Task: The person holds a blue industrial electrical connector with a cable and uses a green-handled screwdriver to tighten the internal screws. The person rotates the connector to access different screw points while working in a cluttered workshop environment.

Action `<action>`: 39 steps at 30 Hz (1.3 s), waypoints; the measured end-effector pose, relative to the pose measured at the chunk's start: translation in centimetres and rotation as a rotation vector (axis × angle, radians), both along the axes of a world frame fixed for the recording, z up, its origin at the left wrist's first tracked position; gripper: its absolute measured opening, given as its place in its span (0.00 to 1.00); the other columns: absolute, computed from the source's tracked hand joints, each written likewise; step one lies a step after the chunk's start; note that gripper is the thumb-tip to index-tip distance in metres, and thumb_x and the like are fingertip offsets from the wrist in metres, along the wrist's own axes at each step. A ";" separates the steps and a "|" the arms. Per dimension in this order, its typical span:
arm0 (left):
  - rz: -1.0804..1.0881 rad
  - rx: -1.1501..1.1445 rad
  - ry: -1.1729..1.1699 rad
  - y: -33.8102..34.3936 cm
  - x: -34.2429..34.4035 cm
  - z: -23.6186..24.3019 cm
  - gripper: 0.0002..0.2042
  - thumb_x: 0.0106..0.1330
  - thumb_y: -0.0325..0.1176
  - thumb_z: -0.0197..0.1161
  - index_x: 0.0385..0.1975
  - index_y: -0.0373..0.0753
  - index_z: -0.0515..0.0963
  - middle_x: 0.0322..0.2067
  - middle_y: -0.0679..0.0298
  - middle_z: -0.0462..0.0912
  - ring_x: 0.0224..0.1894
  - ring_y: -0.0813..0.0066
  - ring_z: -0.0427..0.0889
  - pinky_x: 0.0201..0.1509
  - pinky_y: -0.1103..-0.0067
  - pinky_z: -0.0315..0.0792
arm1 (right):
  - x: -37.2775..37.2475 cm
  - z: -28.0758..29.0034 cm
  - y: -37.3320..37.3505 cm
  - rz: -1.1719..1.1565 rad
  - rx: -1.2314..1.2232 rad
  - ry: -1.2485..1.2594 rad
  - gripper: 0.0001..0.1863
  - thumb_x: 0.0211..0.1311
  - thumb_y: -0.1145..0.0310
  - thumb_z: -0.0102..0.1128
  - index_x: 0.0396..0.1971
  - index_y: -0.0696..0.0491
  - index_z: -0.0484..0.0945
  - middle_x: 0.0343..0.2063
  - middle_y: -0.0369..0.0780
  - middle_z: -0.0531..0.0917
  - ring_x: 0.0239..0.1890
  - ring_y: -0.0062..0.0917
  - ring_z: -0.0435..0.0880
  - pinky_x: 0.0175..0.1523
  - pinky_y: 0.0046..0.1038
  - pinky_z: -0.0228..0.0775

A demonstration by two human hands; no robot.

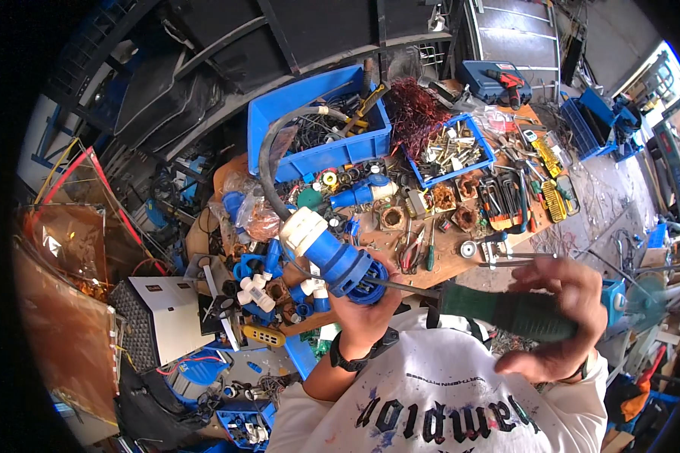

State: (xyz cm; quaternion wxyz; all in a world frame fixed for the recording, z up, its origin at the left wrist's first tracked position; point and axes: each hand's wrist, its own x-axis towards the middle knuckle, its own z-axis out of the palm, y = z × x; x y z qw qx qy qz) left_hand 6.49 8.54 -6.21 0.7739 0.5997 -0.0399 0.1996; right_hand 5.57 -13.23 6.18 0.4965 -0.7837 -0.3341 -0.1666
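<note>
A blue and white industrial plug point(331, 255) hangs above the table's near edge, tilted, with a thick grey cable point(270, 162) arching from its white end. My left hand point(366, 317) is closed around its open blue end from below. Inside that end sits the tip of a screwdriver point(506, 308) with a long dark green handle, held level. The handle's butt lies against the palm of my right hand point(570, 302), whose fingers and thumb curve loosely around it and stand partly off the grip. The screw inside the plug is too small to make out.
On the wooden table point(499, 273) lie pliers point(412, 253), a blue bin of cables point(321, 151), a blue tray of metal pins point(449, 151) and hex keys point(505, 200). Several blue and white connectors point(257, 293) crowd the left side. A red drill point(508, 87) rests on a blue case.
</note>
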 end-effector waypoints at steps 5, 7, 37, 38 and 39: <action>0.013 0.013 -0.014 0.0 0.1 0.1 0.18 0.51 0.15 0.65 0.41 0.34 0.68 0.31 0.63 0.76 0.33 0.78 0.76 0.40 0.81 0.72 | -0.4 1.9 -0.7 -0.099 -0.332 0.023 0.26 0.47 0.55 0.71 0.41 0.57 0.75 0.34 0.45 0.80 0.33 0.35 0.81 0.33 0.32 0.75; 0.025 0.032 -0.027 0.0 0.1 0.0 0.18 0.51 0.16 0.65 0.41 0.34 0.68 0.31 0.63 0.76 0.33 0.78 0.76 0.40 0.81 0.72 | 0.0 1.8 -0.4 -0.036 -0.296 -0.091 0.21 0.43 0.65 0.73 0.39 0.55 0.77 0.36 0.45 0.80 0.34 0.35 0.81 0.34 0.32 0.75; -0.017 0.008 -0.025 0.3 -0.3 -0.7 0.27 0.50 0.14 0.65 0.50 0.36 0.64 0.34 0.60 0.76 0.34 0.76 0.76 0.39 0.79 0.72 | -0.2 1.0 -1.2 0.035 -0.232 -0.138 0.16 0.41 0.69 0.73 0.33 0.52 0.79 0.40 0.46 0.80 0.34 0.34 0.80 0.37 0.29 0.74; -0.019 0.008 -0.033 0.2 -0.3 -0.8 0.27 0.50 0.14 0.65 0.50 0.36 0.63 0.34 0.60 0.76 0.34 0.76 0.76 0.39 0.79 0.72 | -0.1 1.0 -1.1 0.071 -0.176 -0.171 0.16 0.40 0.69 0.73 0.32 0.52 0.79 0.40 0.46 0.80 0.34 0.33 0.80 0.37 0.29 0.74; -0.019 0.010 -0.043 0.2 -0.3 -0.8 0.27 0.50 0.14 0.65 0.50 0.36 0.63 0.34 0.59 0.76 0.34 0.76 0.76 0.39 0.79 0.73 | 0.0 0.7 -1.0 0.108 -0.118 -0.205 0.16 0.39 0.70 0.73 0.32 0.52 0.79 0.40 0.46 0.80 0.34 0.33 0.80 0.37 0.29 0.74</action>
